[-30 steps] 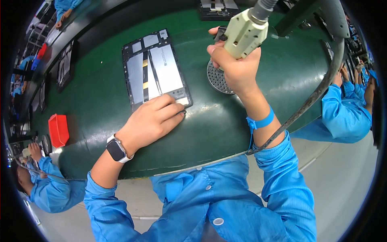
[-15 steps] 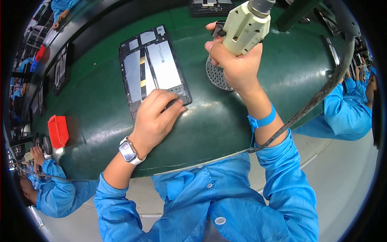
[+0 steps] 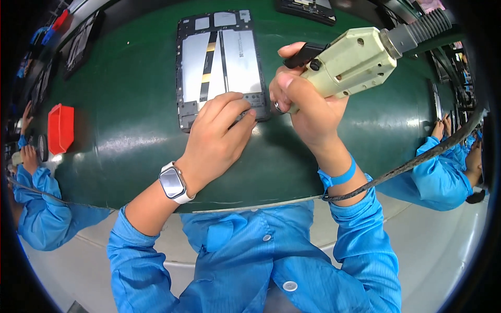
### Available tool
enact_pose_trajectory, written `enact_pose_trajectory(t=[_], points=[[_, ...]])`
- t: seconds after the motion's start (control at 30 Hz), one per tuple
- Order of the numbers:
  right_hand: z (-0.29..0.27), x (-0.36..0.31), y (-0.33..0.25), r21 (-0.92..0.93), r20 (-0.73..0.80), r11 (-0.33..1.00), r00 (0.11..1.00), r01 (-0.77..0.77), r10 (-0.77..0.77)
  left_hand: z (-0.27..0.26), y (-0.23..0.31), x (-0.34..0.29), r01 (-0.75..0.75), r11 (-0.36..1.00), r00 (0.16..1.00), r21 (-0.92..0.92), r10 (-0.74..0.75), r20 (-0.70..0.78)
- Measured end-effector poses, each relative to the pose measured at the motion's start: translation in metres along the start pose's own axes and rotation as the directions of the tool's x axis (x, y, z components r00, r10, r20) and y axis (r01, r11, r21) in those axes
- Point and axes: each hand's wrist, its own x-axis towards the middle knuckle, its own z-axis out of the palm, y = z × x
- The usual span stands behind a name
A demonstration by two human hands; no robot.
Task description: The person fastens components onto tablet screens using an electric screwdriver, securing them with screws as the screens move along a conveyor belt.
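Note:
An opened tablet [image 3: 241, 68] lies on the green work surface, its silver inner plates, black frame and a dark ribbon strip with gold patches showing. My left hand [image 3: 222, 122] bends over its near edge, fingertips resting on the black lower part close to the right corner. To the right of it, my right hand [image 3: 313, 107] is wrapped round a pale green electric screwdriver [image 3: 355, 62] with a black lever. The tool is tilted, its ribbed cable end up and to the right. Its metal tip points down beside the tablet's near right corner; I cannot tell whether they touch.
A red bin [image 3: 61, 128] stands on the left. More opened devices lie at the far edge [image 3: 308, 10] and far left [image 3: 83, 44]. A thick dark cord [image 3: 417, 161] runs from my right wrist strap [image 3: 342, 175] to the right. Co-workers sit on both sides.
The screwdriver has swung from above a round perforated dish toward the tablet's near right corner, tilting further over. That dish no longer shows. My left hand stays at the tablet's near edge; the view has shifted.

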Motion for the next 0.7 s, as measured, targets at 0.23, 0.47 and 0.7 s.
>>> enact_pose_trajectory(t=[0.23,0.47,0.7], points=[[0.008,-0.001,0.01,-0.017,-0.017,1.0,1.0,-0.004,0.003,0.001,-0.002,-0.001,0.013,1.0,1.0,-0.021,-0.013,-0.008],[0.013,-0.003,0.012,-0.096,-0.036,0.994,0.998,0.045,-0.049,-0.001,-0.001,0.002,0.02,0.999,1.0,-0.05,-0.021,-0.009],[0.011,-0.002,0.007,-0.029,-0.038,0.999,0.999,0.034,-0.035,-0.001,0.003,0.004,0.038,0.999,0.999,-0.038,-0.038,0.004]])
